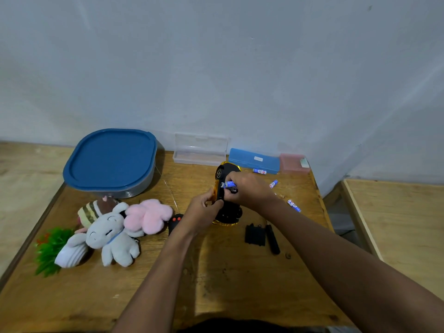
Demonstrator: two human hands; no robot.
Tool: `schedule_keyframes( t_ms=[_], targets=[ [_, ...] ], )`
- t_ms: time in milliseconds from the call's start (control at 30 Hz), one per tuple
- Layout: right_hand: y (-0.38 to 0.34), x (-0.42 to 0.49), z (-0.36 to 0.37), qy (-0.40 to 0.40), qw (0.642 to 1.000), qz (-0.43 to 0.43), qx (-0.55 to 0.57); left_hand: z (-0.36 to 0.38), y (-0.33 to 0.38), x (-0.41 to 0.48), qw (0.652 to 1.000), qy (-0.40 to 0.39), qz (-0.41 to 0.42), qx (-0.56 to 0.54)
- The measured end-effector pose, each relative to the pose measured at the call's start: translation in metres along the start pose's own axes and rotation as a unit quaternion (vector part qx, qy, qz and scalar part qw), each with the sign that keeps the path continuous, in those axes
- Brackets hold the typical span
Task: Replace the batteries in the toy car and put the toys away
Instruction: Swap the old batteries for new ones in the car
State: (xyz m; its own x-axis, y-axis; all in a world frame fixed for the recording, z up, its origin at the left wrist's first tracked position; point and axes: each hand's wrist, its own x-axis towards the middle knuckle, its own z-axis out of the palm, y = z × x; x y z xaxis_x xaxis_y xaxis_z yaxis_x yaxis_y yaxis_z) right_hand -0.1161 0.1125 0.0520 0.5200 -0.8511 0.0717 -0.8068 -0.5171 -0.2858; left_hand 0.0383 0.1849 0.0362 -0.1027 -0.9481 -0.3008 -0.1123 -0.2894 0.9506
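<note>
- A wooden surface (216, 284) is set against a pale wall, and all the things are carried on it.
- A grey container with a blue lid (110, 159) is placed at the far left, with the lid on.
- A grey plush toy (108, 236) is laid in front of the container. It is flanked by a pink plush (147, 216) and a striped brown plush (93, 211).
- A green artificial plant in a white pot (51, 248) is tipped over at the left edge of the plush group.
- Three cases are lined up along the wall: a clear case (199, 150) standing open, a blue case (253, 161) and a pink case (293, 163).
- The toy car (229, 212), black and yellow, is held near the middle of the surface with its black underside turned towards the camera.
- The car's side is gripped by the left hand (204, 210), its fingers curled round the yellow edge.
- A blue battery (228, 184) is pinched by the right hand (249, 191) and held against the car's underside.
- A black remote (175, 222) with red buttons is partly hidden behind the left wrist.
- A black battery cover (254, 234) is laid just right of the car, with a black screwdriver (272, 239) beside it.
- Three loose batteries are scattered at the right: one (259, 171) by the blue case, one (273, 183) near the right hand, one (293, 205) beyond the right forearm.
</note>
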Motion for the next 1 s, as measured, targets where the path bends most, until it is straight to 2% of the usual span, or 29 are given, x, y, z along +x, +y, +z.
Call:
schedule_keyframes(
  t_ms=[400,567,733,1000],
  targets=[
    [0.016,0.003,-0.009,-0.052,0.996,-0.018,0.068,0.002,-0.005,-0.004,1.0,-0.014,-0.007,-0.019],
    [0.015,0.003,-0.007,-0.039,0.997,-0.024,0.062,0.002,-0.007,0.001,0.999,-0.009,-0.01,-0.031],
    [0.012,0.004,0.0,0.007,0.998,-0.045,0.034,0.001,-0.008,0.005,1.0,-0.002,-0.006,-0.029],
    [0.018,0.005,0.001,-0.015,0.994,-0.091,0.057,-0.002,-0.008,0.006,0.999,-0.003,-0.013,-0.041]
  ],
)
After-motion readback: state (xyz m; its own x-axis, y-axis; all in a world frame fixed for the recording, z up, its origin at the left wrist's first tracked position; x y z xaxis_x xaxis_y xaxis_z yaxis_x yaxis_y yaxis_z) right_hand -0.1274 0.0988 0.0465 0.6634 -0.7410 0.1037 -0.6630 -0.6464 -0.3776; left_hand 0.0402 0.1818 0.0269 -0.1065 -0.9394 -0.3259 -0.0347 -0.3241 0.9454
